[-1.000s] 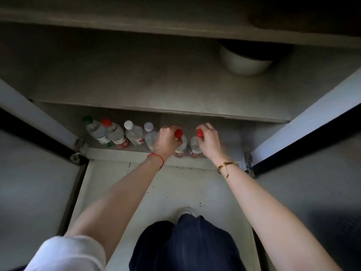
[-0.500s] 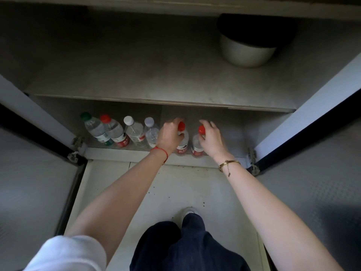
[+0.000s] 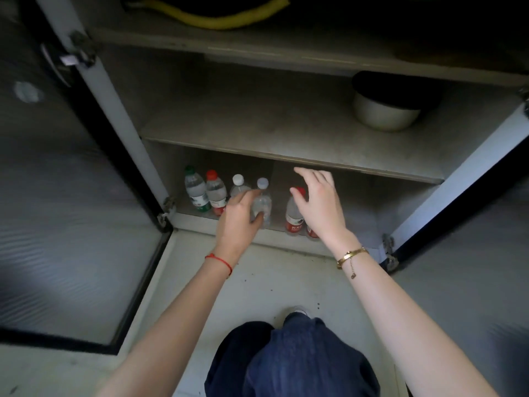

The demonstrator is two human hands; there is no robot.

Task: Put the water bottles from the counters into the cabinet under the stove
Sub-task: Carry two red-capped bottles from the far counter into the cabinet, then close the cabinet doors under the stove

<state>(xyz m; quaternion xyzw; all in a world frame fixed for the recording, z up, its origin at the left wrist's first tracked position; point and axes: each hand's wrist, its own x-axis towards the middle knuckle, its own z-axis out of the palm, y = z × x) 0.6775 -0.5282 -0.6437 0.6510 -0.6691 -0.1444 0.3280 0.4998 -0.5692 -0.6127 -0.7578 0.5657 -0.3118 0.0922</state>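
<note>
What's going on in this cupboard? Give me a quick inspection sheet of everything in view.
Surface: bottom shelf of the open cabinet, grey, bare at its right end.
Job's things: six bottles upright in a row; green-capped bottle leftmost, red-capped bottle by the right hand, the last mostly hidden.
Clutter: bowl on the upper shelf.
Grippers: left hand open, fingers against a clear bottle; right hand open, spread above the caps.
Cables: yellow hose on top.
Surroundings: both doors open; tiled floor.

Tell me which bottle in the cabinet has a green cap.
The leftmost bottle, at the row's far left end; every other visible cap is red or white.
</note>
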